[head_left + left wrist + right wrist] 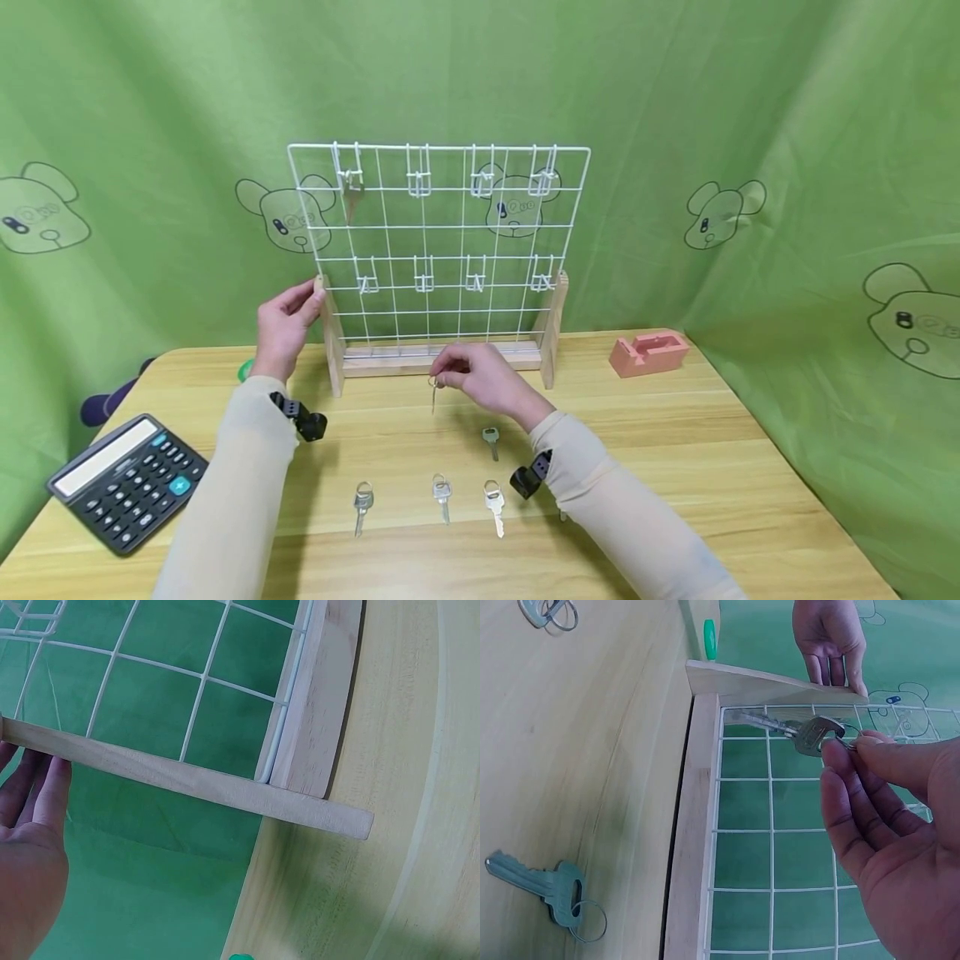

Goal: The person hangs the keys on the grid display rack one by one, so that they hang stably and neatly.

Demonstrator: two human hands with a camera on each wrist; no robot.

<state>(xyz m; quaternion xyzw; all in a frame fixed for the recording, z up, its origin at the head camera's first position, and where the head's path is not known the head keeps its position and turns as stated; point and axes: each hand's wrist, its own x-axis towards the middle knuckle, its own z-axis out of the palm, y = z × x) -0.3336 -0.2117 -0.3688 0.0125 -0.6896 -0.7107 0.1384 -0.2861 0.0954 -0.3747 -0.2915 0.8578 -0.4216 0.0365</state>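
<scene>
A white wire grid rack (461, 227) stands on a wooden base, with small hooks in two rows. My left hand (285, 329) pinches the top of its left wooden side post (331, 342). In front of the base, my right hand (483, 379) holds a key (810, 736) by its ring between thumb and index finger; the blade hangs down in the head view. Another key (352, 196) hangs from the upper left hook. On the table lie several more ringed keys, among them one at the left (363, 502) and one close to the right wrist (491, 437).
A black calculator (127, 483) lies at the table's left edge. Toward the back right sits a pink tape dispenser (648, 354). A small green object (245, 370) is partly hidden behind the left wrist. Green cloth (630, 83) hangs behind the table.
</scene>
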